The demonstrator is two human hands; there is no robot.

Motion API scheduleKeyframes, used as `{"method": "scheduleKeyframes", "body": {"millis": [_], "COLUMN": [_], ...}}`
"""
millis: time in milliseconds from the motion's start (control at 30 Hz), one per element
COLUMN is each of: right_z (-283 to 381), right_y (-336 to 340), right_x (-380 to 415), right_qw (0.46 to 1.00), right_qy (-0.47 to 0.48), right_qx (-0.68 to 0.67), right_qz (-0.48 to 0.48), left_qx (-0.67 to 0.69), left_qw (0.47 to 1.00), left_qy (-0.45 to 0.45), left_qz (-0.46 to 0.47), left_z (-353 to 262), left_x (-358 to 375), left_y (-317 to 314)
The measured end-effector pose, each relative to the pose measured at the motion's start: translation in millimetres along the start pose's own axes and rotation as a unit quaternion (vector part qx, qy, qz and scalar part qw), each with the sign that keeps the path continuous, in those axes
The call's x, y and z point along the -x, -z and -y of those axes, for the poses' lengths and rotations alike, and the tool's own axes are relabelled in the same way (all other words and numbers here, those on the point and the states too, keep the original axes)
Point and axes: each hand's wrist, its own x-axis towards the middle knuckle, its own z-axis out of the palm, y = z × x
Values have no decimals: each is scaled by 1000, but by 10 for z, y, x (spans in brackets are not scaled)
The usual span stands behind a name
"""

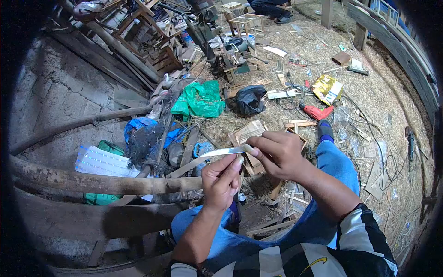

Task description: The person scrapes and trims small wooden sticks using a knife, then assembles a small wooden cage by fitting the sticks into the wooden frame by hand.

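Observation:
A thin, pale strip (223, 152) with a shiny stretch slants leftward and down from my fingers; I cannot make out its material. My right hand (279, 154) is closed, pinching the strip's right end between thumb and fingers. Just below and left of it, my left hand (220, 183) is also closed, thumb and forefinger pressed together at the strip's lower edge. Anything small between those left fingertips is hidden. Both hands are raised in front of my bent knees, above a small wooden box (297, 138) and wood pieces on the floor.
A round wooden pole (106, 181) runs in from the left near my left hand. A red power drill (317, 112) lies beside my foot. Farther off are a green plastic bag (200, 99), a black bag (250, 100) and a yellow packet (326, 88). Cords and wood scraps litter the floor.

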Motion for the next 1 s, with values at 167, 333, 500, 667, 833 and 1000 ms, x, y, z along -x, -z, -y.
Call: {"method": "scheduleKeyframes", "body": {"millis": [167, 333, 500, 667, 833, 1000], "right_z": [-122, -301, -101, -11, -94, -321], "right_y": [-22, -9, -9, -84, -47, -89], "right_x": [3, -10, 9, 30, 8, 2], "right_qw": [1000, 994, 999, 1000, 1000, 992], "right_qy": [-5, -86, -29, 8, 14, -85], "right_qx": [18, 39, 7, -10, 16, 48], "right_qz": [-17, -52, -28, 2, -3, -78], "left_qx": [33, 54, 58, 27, 71, 65], "left_qw": [999, 999, 998, 999, 997, 998], "left_qy": [22, 5, 19, 29, 25, 17], "left_qz": [-8, 2, -10, -2, 31, 2], "left_z": [26, 28, 44, 68, 79, 75], "left_x": [-42, -6, 12, 15, -22, -11], "left_y": [26, 52, 87, 104, 83, 61]}}
